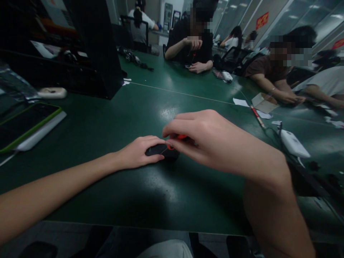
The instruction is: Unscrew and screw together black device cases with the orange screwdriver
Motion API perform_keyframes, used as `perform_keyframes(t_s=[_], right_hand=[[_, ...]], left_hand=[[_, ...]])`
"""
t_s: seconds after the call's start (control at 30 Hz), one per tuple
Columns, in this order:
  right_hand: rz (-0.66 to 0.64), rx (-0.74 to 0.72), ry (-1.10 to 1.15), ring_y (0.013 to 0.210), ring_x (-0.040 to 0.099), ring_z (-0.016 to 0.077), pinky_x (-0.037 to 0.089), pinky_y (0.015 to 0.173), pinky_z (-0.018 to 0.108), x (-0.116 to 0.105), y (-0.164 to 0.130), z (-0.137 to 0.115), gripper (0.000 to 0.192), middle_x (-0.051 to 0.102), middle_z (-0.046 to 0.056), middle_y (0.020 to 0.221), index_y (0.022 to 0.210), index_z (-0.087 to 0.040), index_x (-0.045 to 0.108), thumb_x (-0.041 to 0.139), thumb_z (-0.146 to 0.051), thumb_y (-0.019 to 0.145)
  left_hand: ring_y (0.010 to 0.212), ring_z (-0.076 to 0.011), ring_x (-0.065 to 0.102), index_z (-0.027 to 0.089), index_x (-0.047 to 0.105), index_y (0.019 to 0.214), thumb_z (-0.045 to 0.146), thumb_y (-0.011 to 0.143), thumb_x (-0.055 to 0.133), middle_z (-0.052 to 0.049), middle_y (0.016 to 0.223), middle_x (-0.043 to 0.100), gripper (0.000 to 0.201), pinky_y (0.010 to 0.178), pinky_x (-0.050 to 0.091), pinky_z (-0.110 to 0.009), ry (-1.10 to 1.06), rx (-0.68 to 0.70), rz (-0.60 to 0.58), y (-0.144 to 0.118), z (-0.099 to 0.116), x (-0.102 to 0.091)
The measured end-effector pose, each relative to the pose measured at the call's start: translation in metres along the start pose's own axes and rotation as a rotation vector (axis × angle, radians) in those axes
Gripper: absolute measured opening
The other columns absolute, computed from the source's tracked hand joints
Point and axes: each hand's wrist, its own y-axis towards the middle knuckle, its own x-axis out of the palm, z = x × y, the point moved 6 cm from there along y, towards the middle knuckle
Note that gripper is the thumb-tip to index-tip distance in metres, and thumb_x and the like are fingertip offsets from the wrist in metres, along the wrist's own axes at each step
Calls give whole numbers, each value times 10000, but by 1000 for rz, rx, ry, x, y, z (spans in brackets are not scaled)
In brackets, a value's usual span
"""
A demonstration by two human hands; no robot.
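Observation:
A black computer mouse (157, 150) lies on the green table (107, 122) in front of me. My left hand (141, 150) grips it from the left, fingers on its far side and thumb on its near side. Over the right end of the mouse, my right hand (199, 138) is bent down in a pinch. Between its thumb and fingers shows an orange-red piece (181, 136), mostly covered, so its kind is unclear. A dark shape under the fingertips merges with the mouse and its shadow.
At the left are a green-edged phone (29, 120), a white case (52, 93) and a black stand (88, 53). Rightward lie a white device (294, 143), a cardboard box (264, 103) and a red marker-like stick (257, 116). Several people sit opposite, one person (177, 32) using both hands.

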Motion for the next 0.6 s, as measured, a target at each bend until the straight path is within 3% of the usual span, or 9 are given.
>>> perform_keyframes(t_s=[0.17,0.3,0.5,0.6], right_hand=[[-44,11,-20,916,578,165,396,759,283,-4,11,-2,197,642,71,1117,1085,-167,672,571,-149,917],[-49,66,-59,853,586,162,399,748,291,-2,17,-3,213,675,54,982,1057,-172,679,500,-276,1007],[-17,7,-30,989,589,167,422,810,284,0,11,-4,297,615,57,1211,1163,-194,643,552,-98,897],[-3,28,-52,943,595,178,429,793,301,0,10,-2,179,648,57,1104,1083,-196,663,538,-193,954]], left_hand=[[1065,-266,675,161,645,1228,428,918,695,-96,1170,706,413,942,531,-376,2,-42,15,0,-2,-1],[1093,-273,675,177,656,1215,438,924,680,-86,1185,709,391,953,538,-378,-29,-52,4,-1,-3,0],[1046,-264,679,175,660,1160,425,921,681,-79,1132,707,347,929,534,-365,12,-50,12,-1,-3,0],[1054,-263,676,176,663,1140,420,926,678,-78,1133,705,325,932,529,-360,13,-37,13,-1,-3,-1]])
